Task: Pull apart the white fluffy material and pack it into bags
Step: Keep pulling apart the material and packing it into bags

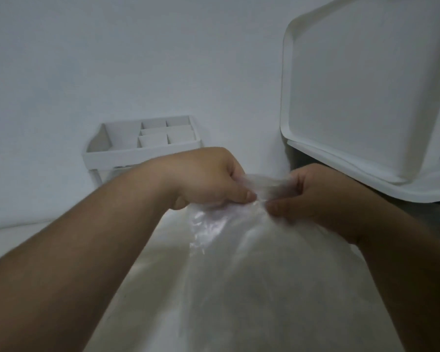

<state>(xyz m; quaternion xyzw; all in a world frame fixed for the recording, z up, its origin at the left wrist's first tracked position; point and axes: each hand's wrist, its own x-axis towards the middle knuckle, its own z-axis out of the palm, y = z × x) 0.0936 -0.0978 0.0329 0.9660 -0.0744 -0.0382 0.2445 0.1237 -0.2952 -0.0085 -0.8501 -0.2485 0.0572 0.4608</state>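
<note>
A large clear plastic bag [239,275] stuffed with white fluffy material fills the lower middle of the head view. Its gathered top sits between my two hands. My left hand [208,179] grips the bunched plastic of the bag's mouth from the left, with thumb and fingers curled round it. From the right, my right hand [313,196] pinches the same neck of plastic, thumb pressed against the fold. The two hands are almost touching. The fluffy material shows only as a pale mass through the film.
A white divided organiser tray [142,143] with several compartments stands behind my left hand against the white wall. A large white bin [366,97] with a rimmed lid stands at the right, close to my right hand.
</note>
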